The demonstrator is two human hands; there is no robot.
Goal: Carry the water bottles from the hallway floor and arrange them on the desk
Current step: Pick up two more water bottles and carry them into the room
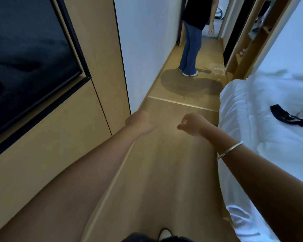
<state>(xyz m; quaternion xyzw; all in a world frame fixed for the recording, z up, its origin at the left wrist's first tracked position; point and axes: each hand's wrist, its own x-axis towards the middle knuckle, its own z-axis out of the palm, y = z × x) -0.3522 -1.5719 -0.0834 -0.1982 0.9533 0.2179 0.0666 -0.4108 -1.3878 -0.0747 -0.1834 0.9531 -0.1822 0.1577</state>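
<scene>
Bottles of water are nowhere in my view, so I cannot tell where they lie; I see only the tan hallway floor (pixel 164 163) stretching ahead. Both my arms reach out over it. My left hand (pixel 140 122) is curled into a loose fist with nothing in it, near the corner of the wooden wall panel (pixel 68 145). My right hand (pixel 193 126) hangs just beside it, apart, fingers bent downward and also holding nothing; a silver bangle (pixel 230 150) circles that forearm. On my right is a bed with white sheets (pixel 269 137), a black strap (pixel 287 117) lying on it. Farther down the hallway stands another person in jeans (pixel 191 49).
</scene>
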